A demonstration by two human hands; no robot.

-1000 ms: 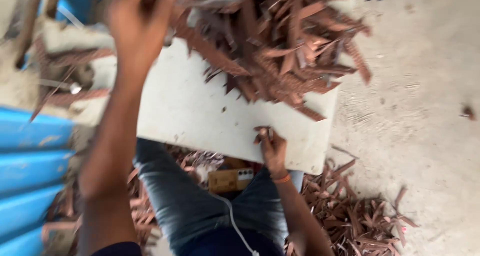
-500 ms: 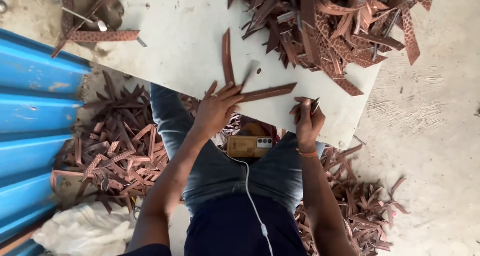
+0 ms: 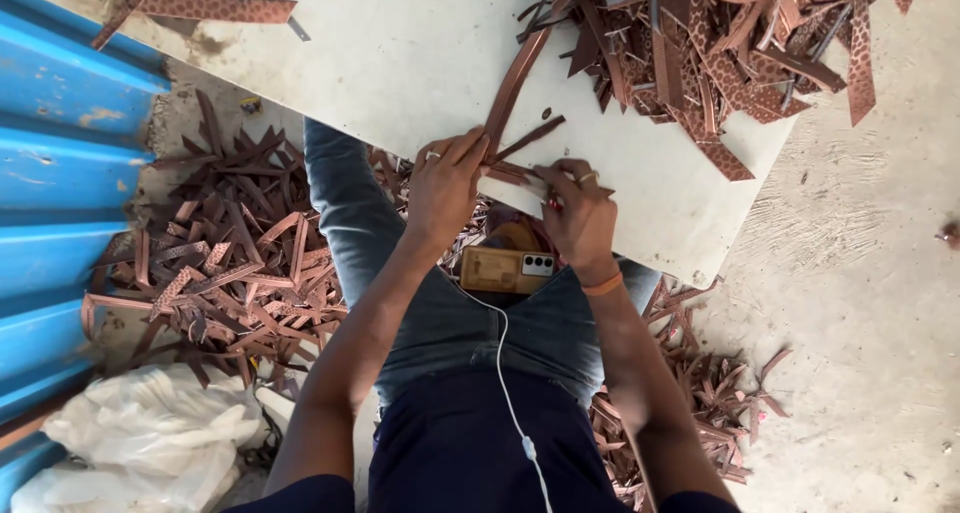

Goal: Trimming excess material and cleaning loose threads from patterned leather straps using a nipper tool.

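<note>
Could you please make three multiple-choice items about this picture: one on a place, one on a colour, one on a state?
1. Where does the phone lie?
A. on the person's lap
B. on the white board
C. on the white plastic bag

2. What colour is the corrugated sheet at the picture's left side?
A. green
B. blue
C. yellow

3. How are the two hands placed?
A. both hang free in the air
B. both press brown strips at the near edge of the white board
C. both rest on the floor

Answers:
1 A, the phone sits on the jeans between the forearms, with a white cable running from it.
2 B, its ridges are bright blue.
3 B, the left hand holds down a long brown strip and the right hand pinches short strips beside it.
</note>
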